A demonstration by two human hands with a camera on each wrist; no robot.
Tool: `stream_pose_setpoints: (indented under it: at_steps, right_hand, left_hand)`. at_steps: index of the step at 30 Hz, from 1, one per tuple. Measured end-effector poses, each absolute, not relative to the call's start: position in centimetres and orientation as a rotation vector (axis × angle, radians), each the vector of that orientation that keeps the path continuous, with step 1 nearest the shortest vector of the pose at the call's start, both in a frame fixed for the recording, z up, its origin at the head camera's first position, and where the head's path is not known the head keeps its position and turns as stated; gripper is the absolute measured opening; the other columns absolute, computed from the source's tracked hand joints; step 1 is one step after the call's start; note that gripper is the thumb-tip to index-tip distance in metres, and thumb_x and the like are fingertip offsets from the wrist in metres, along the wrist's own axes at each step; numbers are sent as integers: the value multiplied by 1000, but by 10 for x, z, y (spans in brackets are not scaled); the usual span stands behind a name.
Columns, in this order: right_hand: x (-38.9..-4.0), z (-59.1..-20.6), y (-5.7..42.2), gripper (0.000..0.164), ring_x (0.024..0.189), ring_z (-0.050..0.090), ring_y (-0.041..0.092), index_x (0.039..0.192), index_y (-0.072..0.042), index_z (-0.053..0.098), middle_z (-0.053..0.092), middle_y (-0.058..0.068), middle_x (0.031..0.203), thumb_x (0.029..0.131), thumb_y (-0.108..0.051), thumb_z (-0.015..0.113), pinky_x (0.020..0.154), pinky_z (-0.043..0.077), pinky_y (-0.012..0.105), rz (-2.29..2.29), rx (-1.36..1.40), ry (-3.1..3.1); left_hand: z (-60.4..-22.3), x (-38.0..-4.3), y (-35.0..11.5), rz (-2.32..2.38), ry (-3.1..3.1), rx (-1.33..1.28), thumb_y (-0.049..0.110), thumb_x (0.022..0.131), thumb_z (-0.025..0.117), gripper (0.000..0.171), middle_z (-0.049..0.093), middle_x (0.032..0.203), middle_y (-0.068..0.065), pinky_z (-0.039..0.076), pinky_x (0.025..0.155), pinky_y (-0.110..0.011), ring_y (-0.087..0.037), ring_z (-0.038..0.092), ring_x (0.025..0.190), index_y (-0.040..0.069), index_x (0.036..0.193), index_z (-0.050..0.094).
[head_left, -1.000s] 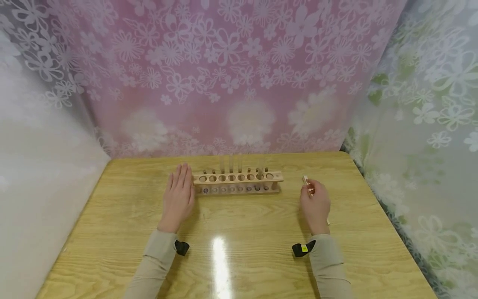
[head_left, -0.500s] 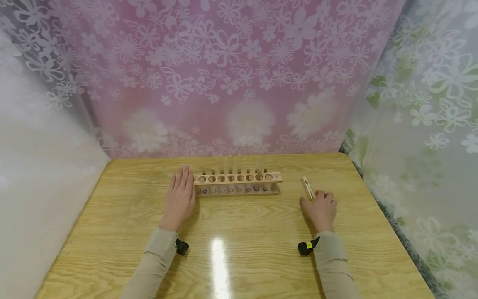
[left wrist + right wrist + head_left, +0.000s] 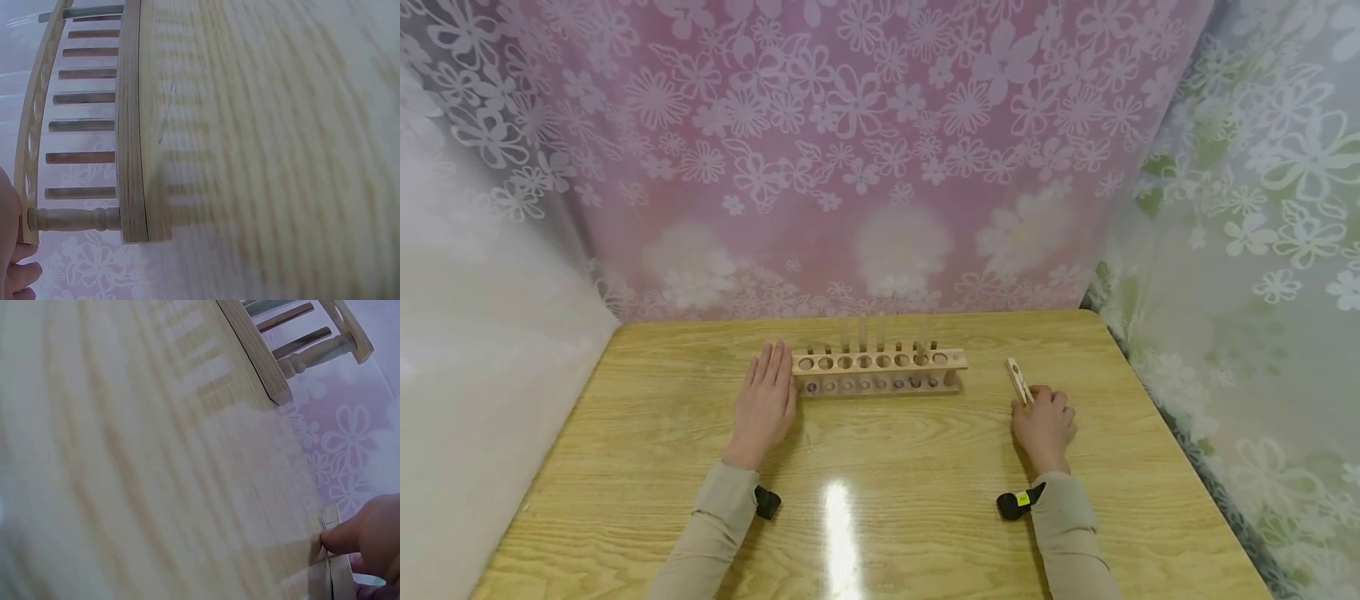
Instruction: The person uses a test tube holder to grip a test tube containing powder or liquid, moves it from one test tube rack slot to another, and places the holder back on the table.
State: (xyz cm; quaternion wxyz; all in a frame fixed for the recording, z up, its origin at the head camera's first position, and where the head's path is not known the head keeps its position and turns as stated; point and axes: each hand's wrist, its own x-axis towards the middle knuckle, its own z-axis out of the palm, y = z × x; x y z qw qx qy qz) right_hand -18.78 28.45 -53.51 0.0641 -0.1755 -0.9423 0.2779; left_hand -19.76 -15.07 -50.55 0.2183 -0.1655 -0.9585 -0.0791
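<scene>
Clamp: lies on the table [image 3: 925, 483], right of the rack [image 3: 874, 371] and apart from its right end; the near part is hidden by the right hand [image 3: 1045, 425].
Clamp's own point: the wooden clamp [image 3: 1017, 375] shows its far end beyond the thumb.
Clamp axis: slants, far end pointing away from the person and a little to the left, near end running back beneath the palm.
Nearer of the hands: the right, directly at the clamp; the left hand [image 3: 763, 408] is on the far side of the rack.
Right grip: thumb on one side and fingers on the other, pinching the clamp low against the table.
Left state: spread flat, fingers straight and together, gripping nothing; its edge appears to touch the rack's left end.
Rack axis: left to right across the table, upright, crosswise to the clamp's slant.
Rack holes: one row in the upper board; a single tube [image 3: 922, 337] seems to stand in the second from the right.
Rack pegs: a row of pegs [image 3: 81, 157] behind the holes; three tubes [image 3: 862, 332] appear fitted over the middle ones.
Tube contents: cannot tell; the glass is too faint.
</scene>
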Motion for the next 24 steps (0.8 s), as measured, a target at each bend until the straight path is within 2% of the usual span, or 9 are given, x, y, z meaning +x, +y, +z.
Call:
stream_pose_setpoints:
  at_steps: [6, 11, 19, 24]
  right_hand:
    - [-187, -535, 286, 35, 109, 42, 54, 120, 7, 55, 48, 32, 117, 97, -20, 57, 85, 38, 67, 820, -548, -2782]
    - [-184, -534, 285, 32, 105, 44, 51, 111, 10, 58, 51, 30, 109, 96, -18, 57, 84, 39, 65, 842, -550, -2751]
    - [-181, -529, 283, 31, 98, 47, 54, 112, 14, 53, 52, 34, 104, 97, -13, 52, 79, 41, 63, 819, -475, -2766]
    - [-178, -521, 280, 29, 78, 60, 49, 117, 10, 46, 59, 33, 91, 99, -12, 49, 60, 47, 58, 857, -443, -2756]
  left_hand:
    - [-506, -198, -151, -231, -2678, -453, 15, 103, 49, 53, 36, 154, -24, 20, 121, -48, -38, 30, 145, -8, 149, 36]
    - [-504, -202, -148, -276, -2652, -447, 15, 102, 51, 49, 43, 148, -26, 23, 119, -49, -39, 34, 142, -11, 143, 44]
    - [-501, -205, -147, -312, -2640, -453, 14, 103, 49, 45, 47, 145, -27, 24, 119, -50, -40, 35, 142, -10, 141, 48]
    - [-500, -206, -147, -311, -2643, -454, 14, 103, 48, 44, 50, 142, -27, 25, 119, -51, -40, 37, 140, -11, 139, 50]
